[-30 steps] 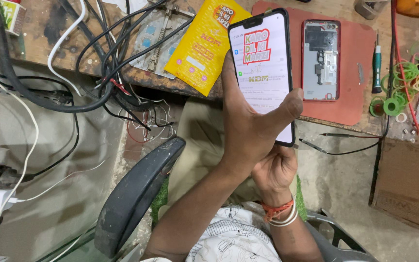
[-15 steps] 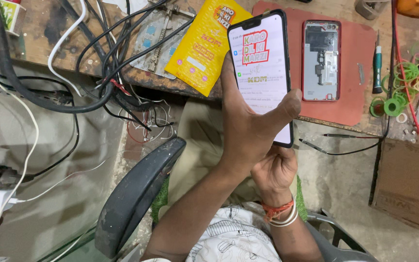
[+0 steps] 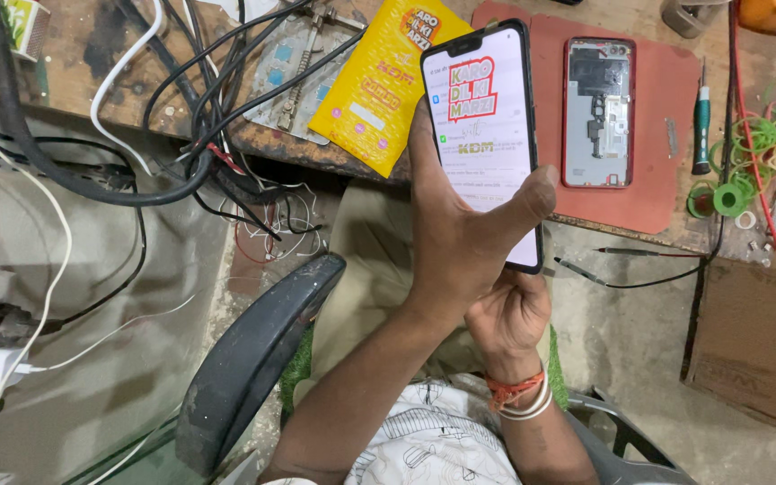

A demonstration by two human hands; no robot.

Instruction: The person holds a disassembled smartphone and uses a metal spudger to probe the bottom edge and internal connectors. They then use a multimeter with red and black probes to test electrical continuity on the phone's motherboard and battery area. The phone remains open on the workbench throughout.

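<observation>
1. Phone (image 3: 489,135), screen lit, sits centre frame, gripped by left hand (image 3: 460,238), thumb across the glass.
2. Right hand (image 3: 509,314) curls under its lower edge, supporting.
3. Step looks like screen check; opened red phone (image 3: 597,112) lies upper right on red mat (image 3: 657,180).

I'm wearing a white short-sleeved shirt (image 3: 433,445) with a dark line-drawn print all over it, and khaki trousers (image 3: 374,242). My right hand (image 3: 507,310) is sporting an orange thread tied round the wrist plus a couple of pale bangles right below it. My left hand (image 3: 460,238) is going bare, forearm too.
</observation>
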